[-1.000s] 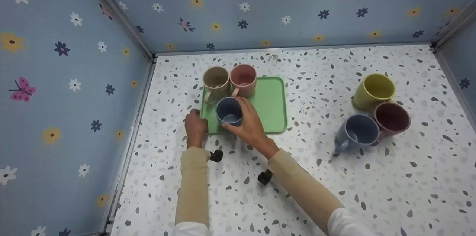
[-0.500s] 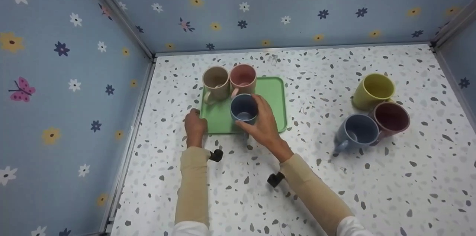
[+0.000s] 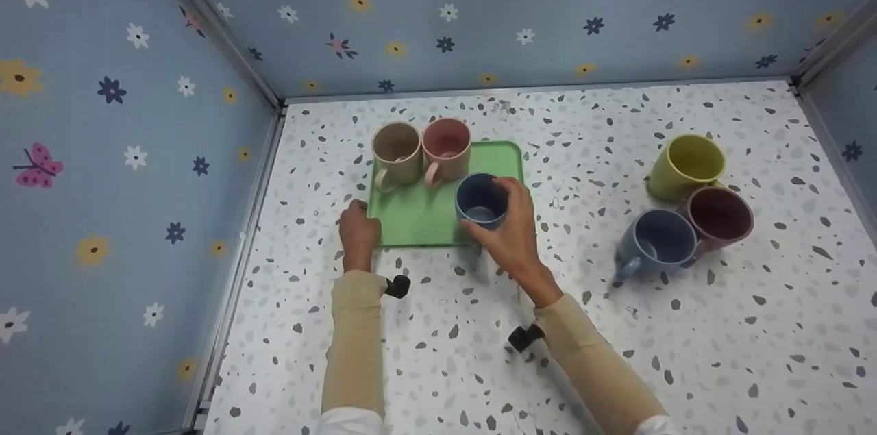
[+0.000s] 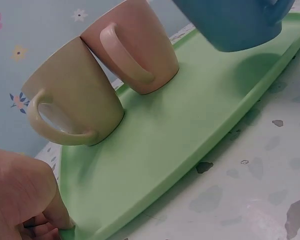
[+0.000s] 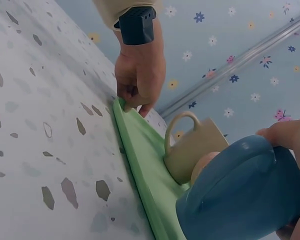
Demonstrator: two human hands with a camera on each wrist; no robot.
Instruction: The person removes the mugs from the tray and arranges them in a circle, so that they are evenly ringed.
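A green tray point(image 3: 418, 219) lies at the table's back left, with a beige mug point(image 3: 396, 151) and a pink mug point(image 3: 446, 146) standing along its far edge. My right hand point(image 3: 508, 219) grips a dark blue mug point(image 3: 482, 201) by its side, upright and lifted just above the tray's right front part. In the left wrist view the blue mug point(image 4: 235, 22) hangs over the tray point(image 4: 190, 125) with its shadow beneath. My left hand point(image 3: 358, 233) pinches the tray's left front corner; its fingers point(image 5: 135, 95) curl on the rim point(image 5: 140, 150).
A yellow mug point(image 3: 685, 166), a maroon mug point(image 3: 719, 216) and a grey-blue mug point(image 3: 654, 240) lie clustered on their sides at the right. Flowered blue walls point(image 3: 137, 147) enclose the speckled table on the left, back and right.
My right hand has carried the dark blue mug rightward, from the tray's left front to its right front. The left hand and tray have not moved.
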